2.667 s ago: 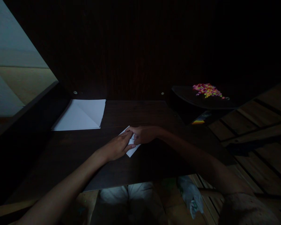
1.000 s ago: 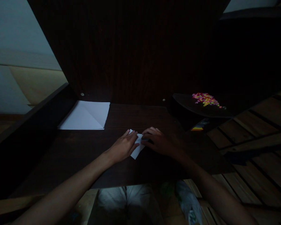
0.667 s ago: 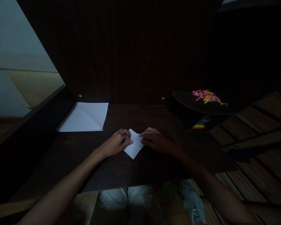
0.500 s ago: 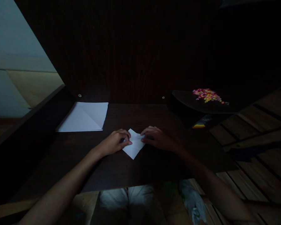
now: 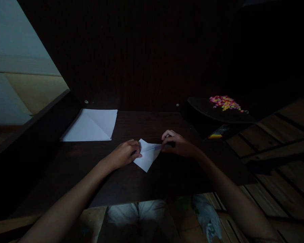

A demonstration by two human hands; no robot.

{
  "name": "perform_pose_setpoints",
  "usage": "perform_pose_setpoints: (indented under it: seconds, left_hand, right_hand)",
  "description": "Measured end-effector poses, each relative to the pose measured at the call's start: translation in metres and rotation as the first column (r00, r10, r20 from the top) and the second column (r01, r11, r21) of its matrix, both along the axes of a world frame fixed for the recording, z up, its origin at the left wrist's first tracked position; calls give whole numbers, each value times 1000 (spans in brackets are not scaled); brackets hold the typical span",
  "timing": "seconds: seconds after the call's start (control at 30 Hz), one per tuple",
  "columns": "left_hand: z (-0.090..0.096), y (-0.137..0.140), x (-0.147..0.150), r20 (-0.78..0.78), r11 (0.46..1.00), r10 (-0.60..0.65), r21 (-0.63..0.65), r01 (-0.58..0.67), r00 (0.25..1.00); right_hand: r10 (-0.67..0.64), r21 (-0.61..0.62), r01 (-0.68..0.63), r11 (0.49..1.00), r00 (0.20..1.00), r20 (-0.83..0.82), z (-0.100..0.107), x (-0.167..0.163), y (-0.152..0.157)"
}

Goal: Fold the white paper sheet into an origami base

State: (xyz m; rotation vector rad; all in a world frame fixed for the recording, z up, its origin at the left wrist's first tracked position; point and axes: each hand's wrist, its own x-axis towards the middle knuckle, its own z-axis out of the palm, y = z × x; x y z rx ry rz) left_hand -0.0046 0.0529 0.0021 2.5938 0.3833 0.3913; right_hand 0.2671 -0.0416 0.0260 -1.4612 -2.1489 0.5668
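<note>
A small folded piece of white paper (image 5: 148,157) lies on the dark wooden desk (image 5: 131,189), one corner pointing toward me. My left hand (image 5: 128,152) grips its left side, thumb on top and fingers curled, resting at desk level. At the right corner, my right hand (image 5: 176,143) pinches the paper between thumb and fingertips, a little above the desk. That right corner looks drawn out to a point, and a crease runs across the upper part. The fingertips under the paper are hidden.
A stack of white paper sheets (image 5: 93,125) sits at the back left, beside the low side panel (image 5: 35,135). On a curved shelf (image 5: 200,106) at the right lies a pile of small colourful pieces (image 5: 225,102). A plastic bag (image 5: 207,216) is on the floor.
My right hand has moved right and slightly up, pulling the paper's right corner outward and raising it. My left hand has stayed nearly in place on the left side.
</note>
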Motion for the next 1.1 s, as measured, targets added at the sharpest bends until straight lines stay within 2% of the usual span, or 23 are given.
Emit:
perform_pose_setpoints:
  seconds: [0.3,0.6,0.83,1.1]
  left_hand:
    - [-4,9,-3,51,997,-74,-32,75,996]
    - [-7,11,-4,25,996,-60,-60,61,998]
    - [-7,11,-4,21,996,-68,-49,69,997]
    - [-9,12,-4,36,996,-74,-48,76,997]
  right_hand:
    - [77,-45,-76,996,996,38,1,9,3]
    - [84,-48,-82,995,996,40,-3,20,2]
    - [65,-48,-67,997,997,-47,-8,25,0]
    - [41,18,-39,999,992,-118,-14,29,-7]
